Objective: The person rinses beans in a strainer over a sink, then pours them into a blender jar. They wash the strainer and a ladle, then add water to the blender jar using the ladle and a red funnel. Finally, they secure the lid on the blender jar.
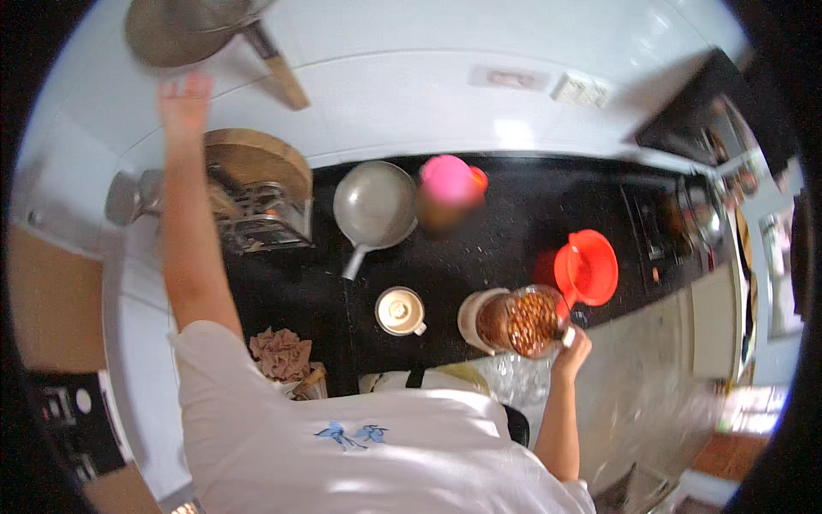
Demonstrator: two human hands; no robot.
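Observation:
My left hand (pixel 185 98) reaches up toward the wall at the far left with its fingers stretched out. It holds nothing and is just below the hanging dark pan (pixel 175 34); whether it touches anything I cannot tell. My right hand (pixel 574 349) is closed on the handle of a clear jug (pixel 533 321) filled with glossy reddish-brown beans or nuts. Against the jug's left side shows a pale, round-sided container (pixel 478 320), partly hidden. An orange-red plastic colander or bowl with a handle (pixel 587 267) is just beyond the jug.
On the black counter (pixel 505 248) sit a grey frying pan (pixel 375 206), a white cup (pixel 400 311), and a pink-topped container (pixel 447 180). A round wooden board (pixel 261 158) and metal rack (pixel 270 214) stand at left. A crumpled cloth (pixel 281 354) lies near me.

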